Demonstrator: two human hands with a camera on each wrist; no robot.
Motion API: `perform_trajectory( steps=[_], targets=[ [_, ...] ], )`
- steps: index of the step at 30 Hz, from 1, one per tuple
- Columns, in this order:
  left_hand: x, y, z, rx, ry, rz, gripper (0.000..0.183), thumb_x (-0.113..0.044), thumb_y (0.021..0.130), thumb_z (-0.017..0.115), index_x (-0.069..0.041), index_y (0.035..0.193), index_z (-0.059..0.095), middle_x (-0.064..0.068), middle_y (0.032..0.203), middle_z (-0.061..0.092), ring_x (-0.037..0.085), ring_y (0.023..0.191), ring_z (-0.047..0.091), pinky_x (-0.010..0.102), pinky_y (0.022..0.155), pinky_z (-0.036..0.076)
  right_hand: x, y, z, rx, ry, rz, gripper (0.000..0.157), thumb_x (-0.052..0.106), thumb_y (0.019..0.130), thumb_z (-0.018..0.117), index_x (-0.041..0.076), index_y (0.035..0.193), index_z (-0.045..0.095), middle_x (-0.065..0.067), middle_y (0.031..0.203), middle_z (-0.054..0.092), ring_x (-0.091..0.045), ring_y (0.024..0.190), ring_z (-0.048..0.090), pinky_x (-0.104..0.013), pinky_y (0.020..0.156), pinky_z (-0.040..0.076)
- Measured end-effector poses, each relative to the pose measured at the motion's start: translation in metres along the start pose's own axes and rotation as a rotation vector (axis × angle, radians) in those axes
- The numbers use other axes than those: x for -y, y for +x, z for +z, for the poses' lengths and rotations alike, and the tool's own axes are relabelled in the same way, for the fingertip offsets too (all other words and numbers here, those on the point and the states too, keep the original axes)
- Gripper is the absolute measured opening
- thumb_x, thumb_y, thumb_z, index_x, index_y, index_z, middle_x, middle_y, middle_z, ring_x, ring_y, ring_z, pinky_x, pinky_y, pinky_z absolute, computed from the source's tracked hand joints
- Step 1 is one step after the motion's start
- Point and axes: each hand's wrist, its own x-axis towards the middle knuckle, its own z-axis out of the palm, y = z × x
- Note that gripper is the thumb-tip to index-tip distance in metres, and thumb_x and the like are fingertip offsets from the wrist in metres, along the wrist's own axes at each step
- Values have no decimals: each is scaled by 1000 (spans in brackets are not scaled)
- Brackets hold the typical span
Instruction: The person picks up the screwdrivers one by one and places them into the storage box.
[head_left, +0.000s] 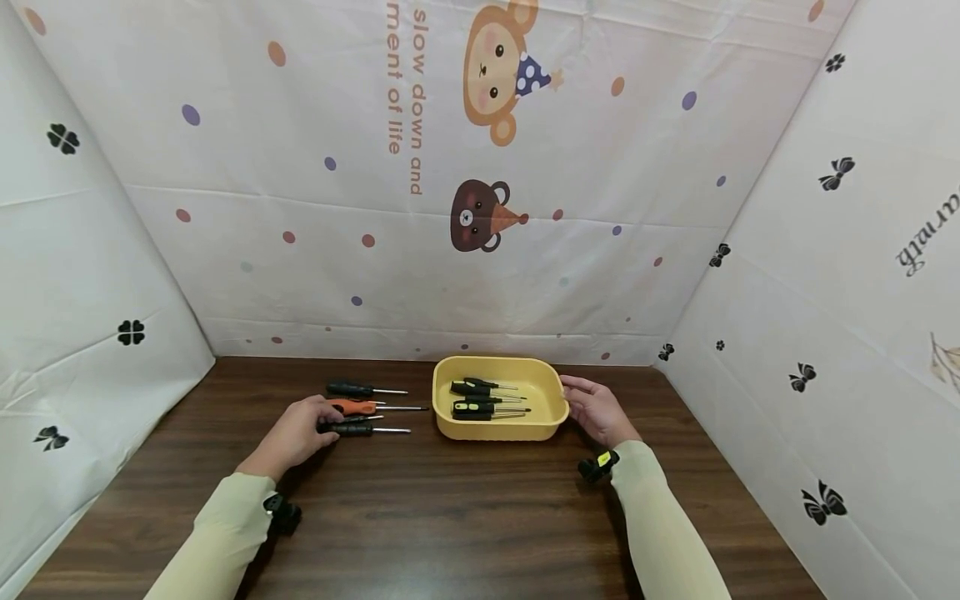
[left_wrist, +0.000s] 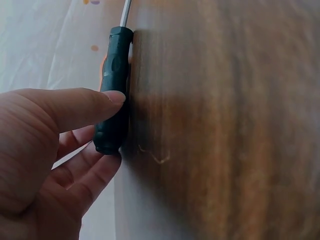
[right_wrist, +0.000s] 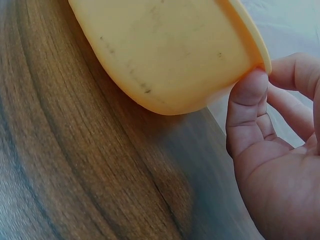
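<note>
At the left of the table, my left hand [head_left: 296, 432] pinches the dark handle of the nearest screwdriver [left_wrist: 114, 72], thumb on top and fingers curled beneath. Beside it lie an orange-handled screwdriver [head_left: 354, 407] and another black-handled screwdriver [head_left: 349, 389], their shafts pointing right. A further thin shaft shows between them, its handle partly hidden by the hand. A yellow plastic basket [head_left: 495, 430] stands at mid-table and holds several dark-handled screwdrivers [head_left: 472, 408] laid flat. Its right end rim is pinched between thumb and forefinger of my right hand [head_left: 597, 412].
The dark wood-grain table [head_left: 435, 517] meets a printed white cloth [head_left: 375, 275] hung behind it. More cloth rises at the left side [head_left: 97, 267] and the right side [head_left: 757, 375]. A small black camera [head_left: 597, 467] sits on the right wrist.
</note>
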Motion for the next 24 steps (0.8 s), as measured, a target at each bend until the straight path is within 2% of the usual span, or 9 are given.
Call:
perform_trajectory(
  steps=[7,11,18,24],
  targets=[
    [-1,-2,1,47,-15,-38,23,-8,83,84,-9,105,79,12,113,73,36,108,67,52,89,56,1,-1,0,0,-9,5,52,4,102,60,-5,151,44,-10,123,69,-12,95,71,-27,82,60],
    [-1,-2,1,57,-23,-41,23,-9,83,84,-10,106,79,10,110,75,33,107,68,50,87,57,2,-1,0,-1,-11,7,53,3,102,60,-4,151,44,-11,125,69,-12,96,71,-27,82,60],
    [4,-3,0,57,-68,-38,19,-10,84,84,-12,103,80,10,109,76,33,105,68,53,89,56,1,-1,-1,0,-15,10,52,4,102,60,-4,152,44,-9,123,70,-11,96,72,-27,83,60],
    [5,-4,-2,32,-83,-23,20,-12,83,85,-15,102,81,11,112,75,35,108,68,53,90,56,0,0,-1,3,-6,8,53,4,102,60,-4,152,44,-8,121,70,-11,95,71,-26,82,60]
  ],
)
